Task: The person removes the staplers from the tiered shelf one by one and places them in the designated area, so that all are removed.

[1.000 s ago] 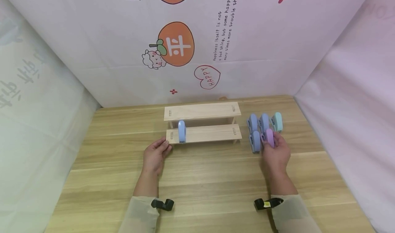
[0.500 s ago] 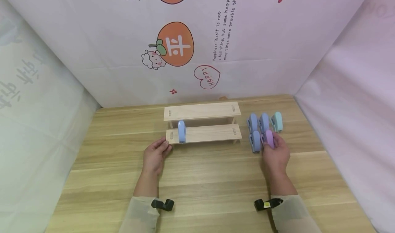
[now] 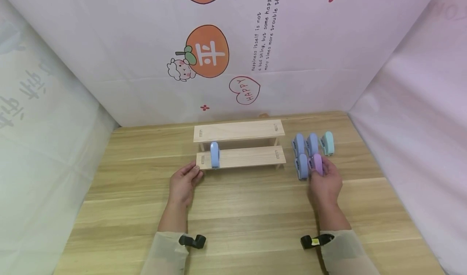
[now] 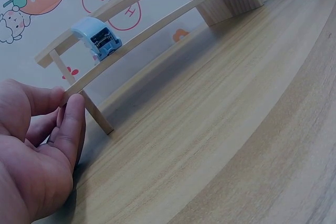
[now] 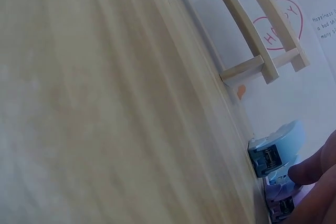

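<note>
A two-tier wooden shelf (image 3: pixel 248 157) stands on the table, with a blue stapler (image 3: pixel 215 155) upright near the left end of its lower board. My left hand (image 3: pixel 183 186) pinches that board's left front corner between thumb and fingers, as the left wrist view shows. To the right of the shelf, my right hand (image 3: pixel 326 185) holds a purple stapler (image 3: pixel 316 163) by its sides, with the thumb on the left. Beside it sits a blue stapler (image 3: pixel 302 166). In the right wrist view the purple stapler (image 5: pixel 286 200) is partly hidden by the fingers.
Behind the purple stapler stand two more blue staplers (image 3: pixel 298 144) and a mint-green stapler (image 3: pixel 328 143). The upper board (image 3: pixel 238 131) of the shelf lies at the back, close to a printed white cloth (image 3: pixel 299 88). White cloth also hangs along both sides of the wooden table (image 3: pixel 240 218).
The purple stapler has shifted slightly left and straightened in my right hand, closer to the blue stapler beside it. My left hand and the shelf have stayed put.
</note>
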